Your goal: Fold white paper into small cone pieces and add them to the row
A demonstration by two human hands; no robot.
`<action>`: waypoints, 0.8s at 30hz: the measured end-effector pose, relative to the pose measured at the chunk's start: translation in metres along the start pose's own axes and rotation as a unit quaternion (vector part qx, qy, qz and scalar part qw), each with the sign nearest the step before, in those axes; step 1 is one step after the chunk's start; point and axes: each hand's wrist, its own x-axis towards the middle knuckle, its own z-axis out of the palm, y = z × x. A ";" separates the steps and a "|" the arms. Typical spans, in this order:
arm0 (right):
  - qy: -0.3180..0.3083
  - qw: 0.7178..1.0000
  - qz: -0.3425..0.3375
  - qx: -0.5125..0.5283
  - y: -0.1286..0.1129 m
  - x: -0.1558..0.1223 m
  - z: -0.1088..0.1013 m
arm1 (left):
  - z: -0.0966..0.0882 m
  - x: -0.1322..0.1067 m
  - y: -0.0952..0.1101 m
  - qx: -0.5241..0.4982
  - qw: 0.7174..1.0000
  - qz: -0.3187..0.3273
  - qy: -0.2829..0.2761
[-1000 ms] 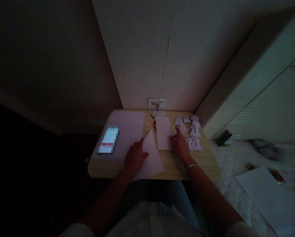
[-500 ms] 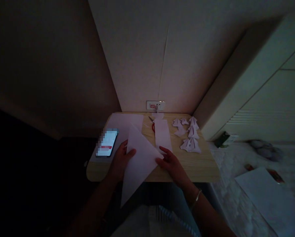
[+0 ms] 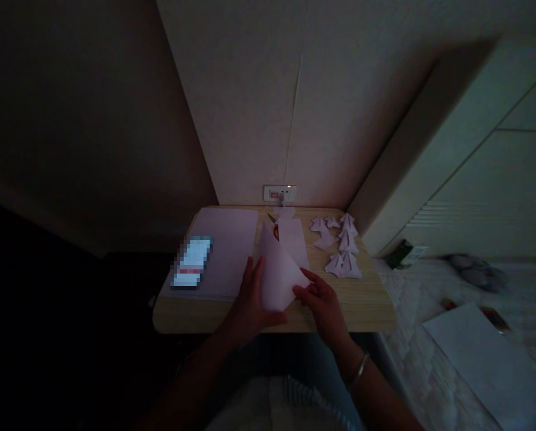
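Observation:
Both my hands hold a folded white paper triangle (image 3: pixel 276 272) above the front of a small wooden table (image 3: pixel 366 305). My left hand (image 3: pixel 250 299) grips its left edge with fingers closed round it. On the right corner, my right hand (image 3: pixel 324 302), with a bracelet on the wrist, pinches the paper. Behind the triangle lies a white paper strip (image 3: pixel 293 239) over red-handled scissors (image 3: pixel 274 230).
A lit phone (image 3: pixel 191 261) lies on a stack of white sheets (image 3: pixel 232 245) at the table's left. Several folded paper pieces (image 3: pixel 339 245) sit at the back right. A wall socket (image 3: pixel 279 193) is behind. A loose sheet (image 3: pixel 478 353) lies on the bed at right.
The triangle lay on the table under my left hand; both hands lifted it, turned it and brought it back over the table's front. My right hand left the paper strip.

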 end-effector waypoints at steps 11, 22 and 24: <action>0.034 0.998 -0.044 0.025 -0.010 -0.004 0.009 | 0.008 0.005 0.011 -0.293 0.952 -0.067 0.064; 0.104 0.991 -0.032 0.074 -0.001 0.006 -0.005 | 0.000 0.013 0.015 -0.538 0.785 -0.198 0.235; 0.083 0.994 -0.020 0.067 -0.002 0.002 0.003 | 0.005 0.015 0.018 -0.540 0.779 -0.192 0.254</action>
